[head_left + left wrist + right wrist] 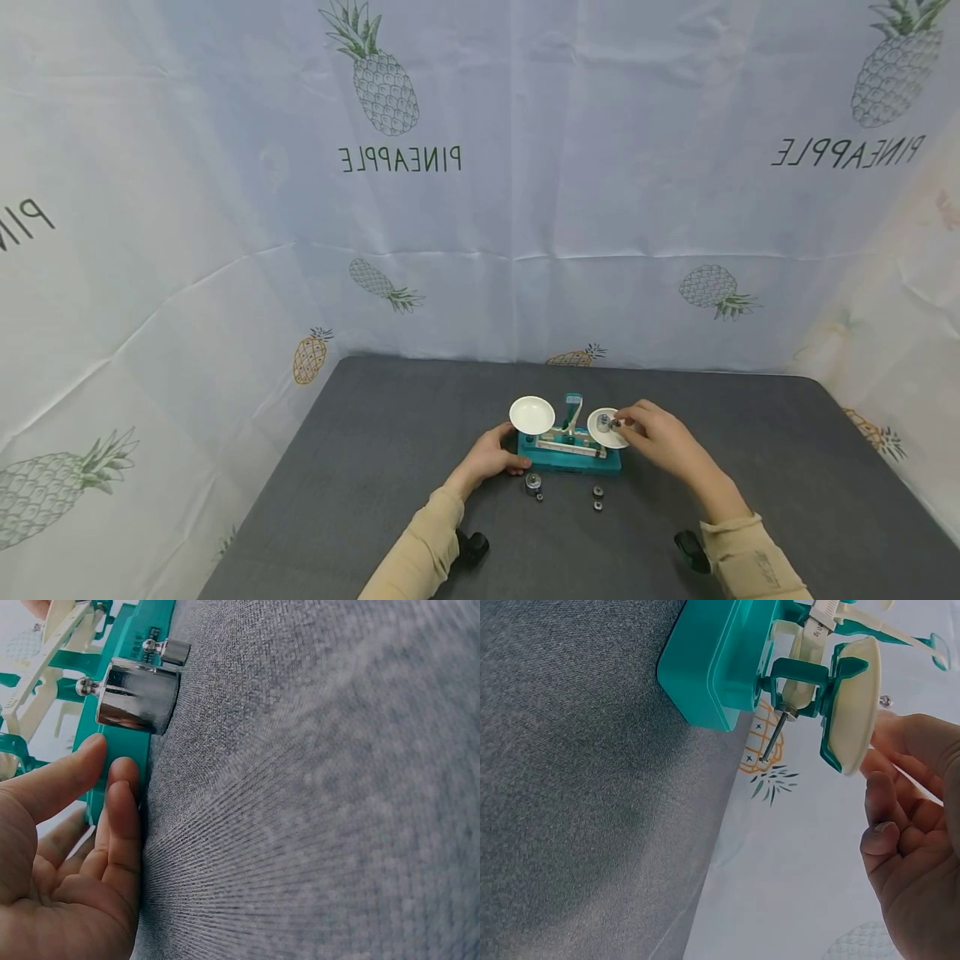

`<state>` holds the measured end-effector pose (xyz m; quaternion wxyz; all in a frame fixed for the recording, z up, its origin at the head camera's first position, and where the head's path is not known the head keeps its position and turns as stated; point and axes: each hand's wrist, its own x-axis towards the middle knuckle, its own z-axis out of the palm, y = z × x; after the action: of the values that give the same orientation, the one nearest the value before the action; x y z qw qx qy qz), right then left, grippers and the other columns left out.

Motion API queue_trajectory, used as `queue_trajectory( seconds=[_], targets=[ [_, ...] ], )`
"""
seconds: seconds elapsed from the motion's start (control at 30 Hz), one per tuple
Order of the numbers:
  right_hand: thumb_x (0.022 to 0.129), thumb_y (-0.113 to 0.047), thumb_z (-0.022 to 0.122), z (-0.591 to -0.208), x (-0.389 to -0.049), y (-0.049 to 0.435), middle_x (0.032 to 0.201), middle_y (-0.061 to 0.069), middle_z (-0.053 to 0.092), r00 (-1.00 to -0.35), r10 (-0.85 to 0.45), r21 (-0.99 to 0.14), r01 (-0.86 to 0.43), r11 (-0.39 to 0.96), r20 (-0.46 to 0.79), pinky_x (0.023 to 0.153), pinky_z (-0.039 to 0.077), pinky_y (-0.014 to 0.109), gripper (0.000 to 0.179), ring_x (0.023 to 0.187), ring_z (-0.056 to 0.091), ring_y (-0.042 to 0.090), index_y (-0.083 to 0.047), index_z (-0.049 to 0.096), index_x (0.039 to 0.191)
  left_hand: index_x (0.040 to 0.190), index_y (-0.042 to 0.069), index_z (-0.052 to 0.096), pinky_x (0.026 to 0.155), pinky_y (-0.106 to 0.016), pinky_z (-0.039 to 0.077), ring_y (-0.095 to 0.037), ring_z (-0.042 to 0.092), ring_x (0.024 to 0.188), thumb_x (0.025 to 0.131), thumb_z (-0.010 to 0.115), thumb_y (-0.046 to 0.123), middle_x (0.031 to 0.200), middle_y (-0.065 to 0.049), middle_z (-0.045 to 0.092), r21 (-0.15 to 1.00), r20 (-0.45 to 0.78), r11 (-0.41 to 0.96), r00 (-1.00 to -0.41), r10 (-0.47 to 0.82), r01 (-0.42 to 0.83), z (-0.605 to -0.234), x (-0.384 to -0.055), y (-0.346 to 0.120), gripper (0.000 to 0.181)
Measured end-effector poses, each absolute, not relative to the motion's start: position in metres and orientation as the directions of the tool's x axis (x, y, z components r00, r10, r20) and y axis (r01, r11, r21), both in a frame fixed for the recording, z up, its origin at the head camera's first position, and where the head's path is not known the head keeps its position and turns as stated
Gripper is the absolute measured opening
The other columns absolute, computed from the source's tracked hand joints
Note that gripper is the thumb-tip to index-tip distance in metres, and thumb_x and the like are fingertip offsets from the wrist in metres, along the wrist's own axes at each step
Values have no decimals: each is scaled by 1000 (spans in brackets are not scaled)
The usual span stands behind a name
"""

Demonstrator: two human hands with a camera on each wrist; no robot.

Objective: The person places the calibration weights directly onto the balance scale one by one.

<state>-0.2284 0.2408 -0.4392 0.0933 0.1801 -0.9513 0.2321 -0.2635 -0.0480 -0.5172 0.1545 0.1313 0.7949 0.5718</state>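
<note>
Scale (570, 447) apart from table (360, 467) edges | left grip (489, 457) pinches base (573, 462) | right grip (660, 430) pinches weight (615, 423)

Clothed in a long tan left sleeve (416, 546) and matching right sleeve (750, 554), both creased; marked on the right with a faint dark patch (767, 568); fitted beside each with a rounded black device (474, 550).

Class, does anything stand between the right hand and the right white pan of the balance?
Nothing visible does: the right hand reaches over the rim of the pan, a small weight at its fingertips. Another weight stands on the pan, just left of them.
</note>
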Motion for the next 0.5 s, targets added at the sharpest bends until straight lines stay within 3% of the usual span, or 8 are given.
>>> queue_trajectory(
  seconds=[0.23, 0.5],
  targets=[
    [86, -14, 65, -440, -220, 243, 91, 0, 57, -913, -291, -414, -391, 822, 285, 53, 37, 20, 15, 66, 39, 2, -10, 68, 100, 137, -1, 41, 57, -29, 55, -11, 61, 57, 74, 76, 9, 81, -11, 65, 942, -148, 335, -924, 352, -23, -520, -266, -47, 73],
    [83, -10, 68, -441, -205, 241, 89, -3, 56, -863, -309, -416, -471, 778, 399, 52, 35, 18, 15, 64, 36, -5, -10, 69, 98, 137, -1, 41, 57, -28, 54, -10, 60, 57, 75, 75, 7, 84, -10, 63, 942, -149, 334, -926, 345, -27, -520, -267, -46, 71]
  ],
)
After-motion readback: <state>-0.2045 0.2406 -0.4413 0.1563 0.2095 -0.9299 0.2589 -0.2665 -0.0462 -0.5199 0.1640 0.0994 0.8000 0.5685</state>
